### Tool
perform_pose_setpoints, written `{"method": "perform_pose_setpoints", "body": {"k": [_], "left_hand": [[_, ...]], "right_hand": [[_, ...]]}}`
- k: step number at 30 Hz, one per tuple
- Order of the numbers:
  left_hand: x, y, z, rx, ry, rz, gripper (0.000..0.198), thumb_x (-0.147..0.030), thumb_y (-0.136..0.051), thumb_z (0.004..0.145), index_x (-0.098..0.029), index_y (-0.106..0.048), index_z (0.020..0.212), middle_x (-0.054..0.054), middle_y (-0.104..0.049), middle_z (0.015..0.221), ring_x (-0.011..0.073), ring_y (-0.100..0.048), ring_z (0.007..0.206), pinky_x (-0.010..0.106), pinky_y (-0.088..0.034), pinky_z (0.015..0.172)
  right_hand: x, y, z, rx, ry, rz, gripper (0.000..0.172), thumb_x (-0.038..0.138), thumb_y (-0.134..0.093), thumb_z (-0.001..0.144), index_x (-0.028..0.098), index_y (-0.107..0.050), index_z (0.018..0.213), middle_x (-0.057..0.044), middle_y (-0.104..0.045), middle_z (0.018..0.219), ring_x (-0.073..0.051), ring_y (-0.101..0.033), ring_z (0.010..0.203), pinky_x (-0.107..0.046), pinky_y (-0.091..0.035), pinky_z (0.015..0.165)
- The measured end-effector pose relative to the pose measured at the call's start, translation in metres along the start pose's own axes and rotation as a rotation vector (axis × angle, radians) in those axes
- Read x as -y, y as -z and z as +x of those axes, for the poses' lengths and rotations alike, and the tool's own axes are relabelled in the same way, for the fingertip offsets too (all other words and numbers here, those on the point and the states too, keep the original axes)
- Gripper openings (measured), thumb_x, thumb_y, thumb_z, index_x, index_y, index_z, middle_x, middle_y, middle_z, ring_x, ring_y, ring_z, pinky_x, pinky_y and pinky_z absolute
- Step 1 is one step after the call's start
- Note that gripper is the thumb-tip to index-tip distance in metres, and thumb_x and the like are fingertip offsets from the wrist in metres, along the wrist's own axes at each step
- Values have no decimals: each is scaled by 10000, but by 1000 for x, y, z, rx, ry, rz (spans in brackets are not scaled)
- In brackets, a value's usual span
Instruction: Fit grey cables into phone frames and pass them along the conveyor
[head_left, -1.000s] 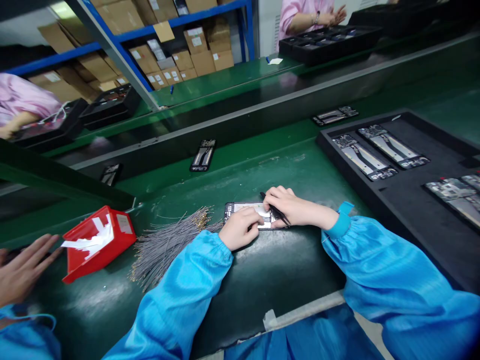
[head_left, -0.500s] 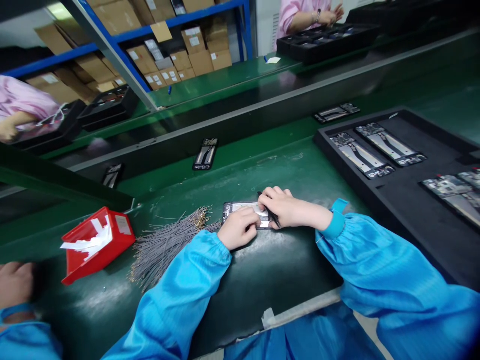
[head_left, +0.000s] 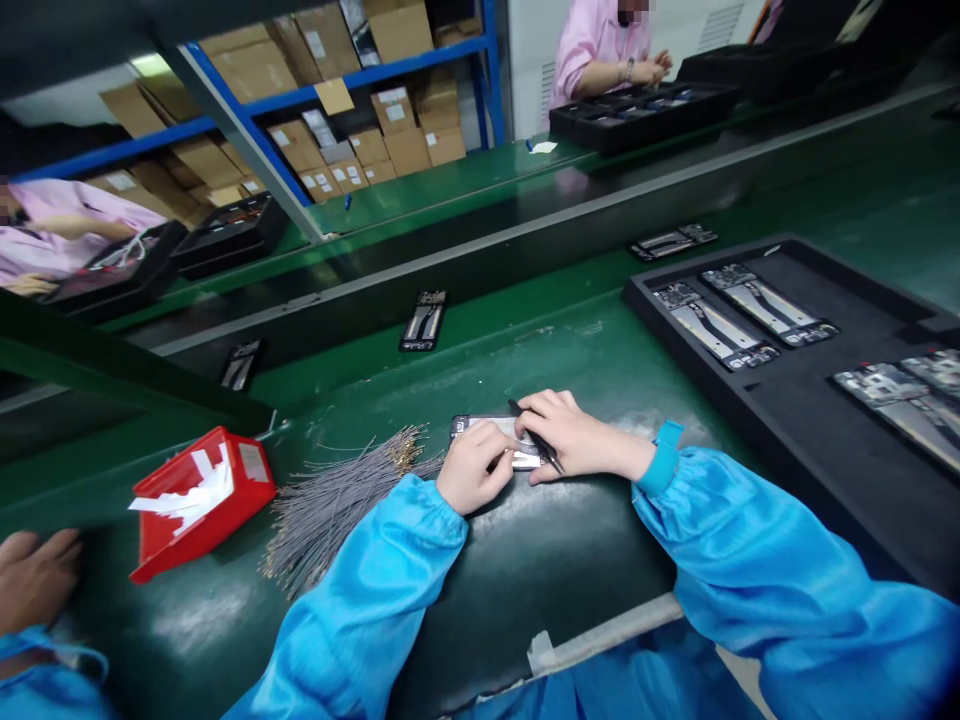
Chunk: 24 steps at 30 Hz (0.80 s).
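A phone frame (head_left: 469,427) lies flat on the dark green mat in front of me. My left hand (head_left: 472,468) rests on its near edge with the fingers curled and pressing on it. My right hand (head_left: 574,437) lies over the frame's right end, fingers closed round black tweezers (head_left: 534,437) whose tip points at the frame's middle. Both arms wear blue sleeves. A fan of thin grey wires with gold ends (head_left: 341,495) lies just left of my left hand.
A red bin (head_left: 199,500) with white strips stands at the left, a co-worker's hand (head_left: 34,578) beside it. A black tray (head_left: 810,400) with phone boards fills the right. Loose frames (head_left: 424,320) ride the conveyor. Two people in pink sit across.
The view has tilted up slightly. My hands stay on the phone frame with little shift. The co-worker's hand at the left has drawn back and curled.
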<state>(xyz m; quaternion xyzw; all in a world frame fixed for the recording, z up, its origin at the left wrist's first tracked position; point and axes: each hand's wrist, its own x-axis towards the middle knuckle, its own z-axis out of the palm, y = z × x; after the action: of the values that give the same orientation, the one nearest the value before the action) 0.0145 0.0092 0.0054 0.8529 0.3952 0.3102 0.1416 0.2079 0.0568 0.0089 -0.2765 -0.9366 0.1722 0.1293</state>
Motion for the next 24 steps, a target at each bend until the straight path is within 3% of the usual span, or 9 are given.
{"method": "perform_pose_setpoints", "body": {"k": [4,9,13,16,18,19,24], "left_hand": [[0,2,0,-118,44,53,176,-178,-396,836,-159,-562,781,43,-539,726,157,-470,715,298,-403,663],[3,-1,-1,-114,140,142,164,-174,-412,832,-166,-575,848,49,-508,799,165,-475,785,303,-423,708],[19,5,8,-85,229,275,174,-190,-451,816,-175,-575,936,67,-478,936,185,-468,890,334,-422,799],[47,20,31,-63,458,424,224,-279,-500,806,-182,-571,995,83,-457,1028,215,-455,974,356,-387,882],[70,31,53,-23,770,525,333,-381,-511,805,-225,-527,1099,80,-439,1128,229,-431,1062,333,-356,923],[83,35,63,-29,862,548,388,-417,-505,803,-217,-504,1136,101,-434,1154,251,-429,1079,347,-356,918],[128,33,103,-52,1127,610,607,-571,-518,730,-148,-465,1161,198,-469,1137,349,-449,1063,435,-377,841]], "right_hand": [[-14,2,9,-32,37,-140,413,396,-656,647,195,-514,978,-124,-467,1138,-283,-404,1024,-420,-300,826],[-56,15,19,-397,-287,-407,235,201,-452,797,170,-506,1024,-167,-420,1229,-304,-346,1134,-471,-237,872],[-69,11,19,-398,-342,-379,183,215,-424,824,178,-532,967,-138,-503,1106,-277,-418,1034,-410,-296,813],[-70,3,19,-373,-321,-368,180,217,-425,827,182,-544,957,-119,-536,1039,-261,-433,985,-379,-311,784],[-72,-1,20,-397,-334,-376,177,216,-443,819,180,-552,953,-112,-542,1025,-255,-432,976,-365,-308,782],[-72,-2,20,-408,-338,-377,174,216,-451,814,180,-555,949,-108,-543,1021,-250,-431,973,-360,-304,783],[-76,-2,21,-432,-315,-374,158,215,-469,804,183,-560,928,-96,-550,992,-235,-435,954,-343,-297,785]]}}
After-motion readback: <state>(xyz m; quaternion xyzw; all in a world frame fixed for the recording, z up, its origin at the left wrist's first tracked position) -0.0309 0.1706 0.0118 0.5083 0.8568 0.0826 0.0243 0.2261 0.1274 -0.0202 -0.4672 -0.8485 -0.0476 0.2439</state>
